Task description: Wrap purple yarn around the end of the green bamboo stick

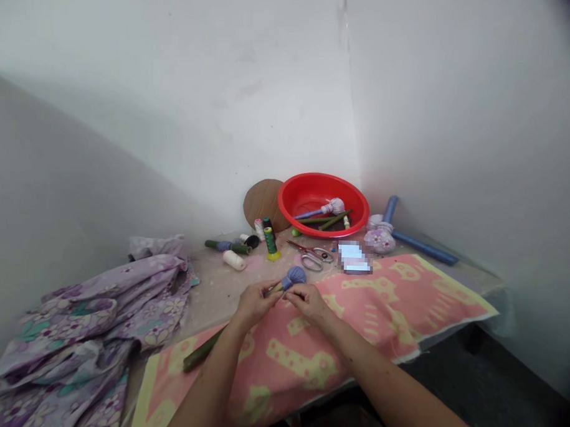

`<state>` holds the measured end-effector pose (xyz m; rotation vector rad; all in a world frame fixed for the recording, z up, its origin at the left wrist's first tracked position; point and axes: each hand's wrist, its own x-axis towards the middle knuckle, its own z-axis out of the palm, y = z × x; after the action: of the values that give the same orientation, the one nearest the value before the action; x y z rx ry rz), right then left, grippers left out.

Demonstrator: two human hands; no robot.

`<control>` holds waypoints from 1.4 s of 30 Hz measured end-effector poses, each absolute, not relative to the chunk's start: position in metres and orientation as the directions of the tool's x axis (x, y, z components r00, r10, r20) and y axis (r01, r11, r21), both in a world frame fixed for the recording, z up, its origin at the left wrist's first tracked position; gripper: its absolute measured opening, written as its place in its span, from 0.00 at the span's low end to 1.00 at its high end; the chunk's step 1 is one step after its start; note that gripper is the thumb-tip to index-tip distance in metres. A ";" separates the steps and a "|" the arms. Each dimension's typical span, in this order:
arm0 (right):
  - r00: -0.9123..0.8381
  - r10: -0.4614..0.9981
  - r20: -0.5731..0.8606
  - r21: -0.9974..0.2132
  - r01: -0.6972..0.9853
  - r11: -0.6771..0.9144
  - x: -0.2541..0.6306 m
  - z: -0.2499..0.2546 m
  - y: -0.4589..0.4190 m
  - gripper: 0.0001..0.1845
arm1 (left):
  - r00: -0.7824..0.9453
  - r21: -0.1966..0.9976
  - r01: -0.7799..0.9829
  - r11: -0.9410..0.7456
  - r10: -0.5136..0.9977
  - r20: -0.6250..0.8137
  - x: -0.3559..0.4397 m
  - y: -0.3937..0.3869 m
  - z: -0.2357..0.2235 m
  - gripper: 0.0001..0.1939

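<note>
**Left hand**: curled narrow around a short green stick.
**Right hand**: pinched narrow at the base of a blue cloth ball on that stick.
**Held work:** in front of the red basin, gripped between both hands above the counter.
**Inside basin:** a pale wrapped ball on a blue stick, plus thin green sticks.
**Behind basin:** a round brown board.
**Left of basin:** thread spools and a green stick wrapped in blue.
**Front of basin:** scissors and a blurred flat object.
**Right of basin:** a purple flowered cloth bundle and a blue tube.
**Nearer than basin:** a pink towel under the forearms, with a long green stick at its edge.
**Far left of basin:** a heap of purple flowered cloth.
</note>
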<state>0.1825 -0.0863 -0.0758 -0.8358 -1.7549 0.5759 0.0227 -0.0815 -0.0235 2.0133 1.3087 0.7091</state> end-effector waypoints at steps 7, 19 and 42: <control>-0.185 0.736 0.651 -0.653 0.356 0.668 0.184 -0.075 -0.089 0.12 | 0.367 0.460 0.786 -0.413 0.910 0.191 0.020 -0.091 -0.021 0.19; -0.230 0.681 0.695 -0.507 0.515 0.691 0.182 -0.074 -0.094 0.12 | 0.435 0.253 0.858 -0.447 0.894 0.103 0.019 -0.101 -0.023 0.16; -0.319 0.813 0.488 -0.722 0.375 0.581 0.186 -0.080 -0.078 0.10 | 0.598 0.301 0.733 -0.610 0.789 0.142 0.015 -0.126 -0.014 0.14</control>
<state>0.1861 -0.0784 -0.0798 -0.9550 -1.9204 0.6186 0.0155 -0.1263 -0.0136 2.6145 1.2631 0.3862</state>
